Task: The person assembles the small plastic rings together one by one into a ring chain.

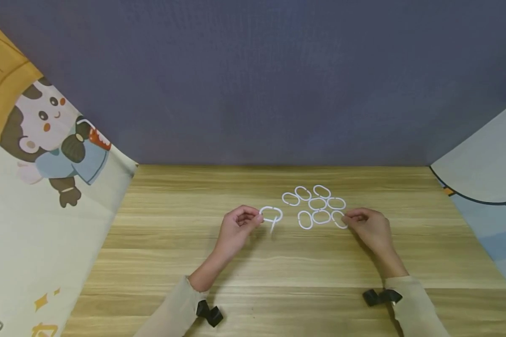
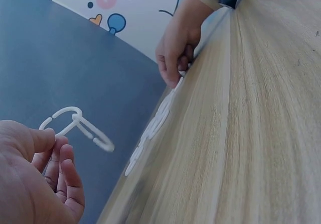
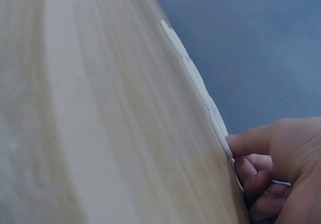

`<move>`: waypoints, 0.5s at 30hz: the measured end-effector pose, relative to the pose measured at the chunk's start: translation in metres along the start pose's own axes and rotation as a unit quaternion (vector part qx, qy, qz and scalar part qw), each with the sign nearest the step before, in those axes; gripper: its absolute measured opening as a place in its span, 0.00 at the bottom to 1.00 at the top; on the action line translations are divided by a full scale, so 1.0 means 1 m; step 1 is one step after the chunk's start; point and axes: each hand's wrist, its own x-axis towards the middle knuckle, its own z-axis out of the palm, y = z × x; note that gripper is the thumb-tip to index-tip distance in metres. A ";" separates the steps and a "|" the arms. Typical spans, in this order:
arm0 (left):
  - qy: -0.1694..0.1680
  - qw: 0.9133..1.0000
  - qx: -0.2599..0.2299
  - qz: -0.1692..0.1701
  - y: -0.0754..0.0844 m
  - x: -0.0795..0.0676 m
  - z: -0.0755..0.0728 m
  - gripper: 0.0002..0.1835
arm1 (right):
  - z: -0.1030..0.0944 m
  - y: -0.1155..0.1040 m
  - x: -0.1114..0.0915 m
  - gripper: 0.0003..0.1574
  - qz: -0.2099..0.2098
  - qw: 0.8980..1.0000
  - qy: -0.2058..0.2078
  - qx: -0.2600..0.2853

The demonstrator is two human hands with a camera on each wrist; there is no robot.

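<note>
Between thumb and fingertips my left hand pinches a white oval plastic link, raised above the table. A second white link hangs from it, hooked through the loop; each has a small gap in its side. On the right, my right hand has thumb and fingertips on the right end of another white link, the rightmost of the front row, lying at table level. The right wrist view shows the thumb on that link's edge, the other fingers curled below.
Several more loose white links, including one front link and one back link, lie clustered between the hands on the wooden table. A dark blue-grey panel rises behind the table; cartoon-printed walls flank it.
</note>
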 end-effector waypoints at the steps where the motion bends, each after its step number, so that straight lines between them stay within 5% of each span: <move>1: -0.001 1.000 -0.001 -0.001 0.001 0.000 0.000 0.06 | 0.000 0.000 0.000 0.13 -0.003 1.000 0.002 -0.006; 15: 0.003 1.000 0.006 0.001 0.002 -0.002 0.001 0.08 | 0.001 0.002 -0.002 0.15 0.002 0.999 -0.016 -0.028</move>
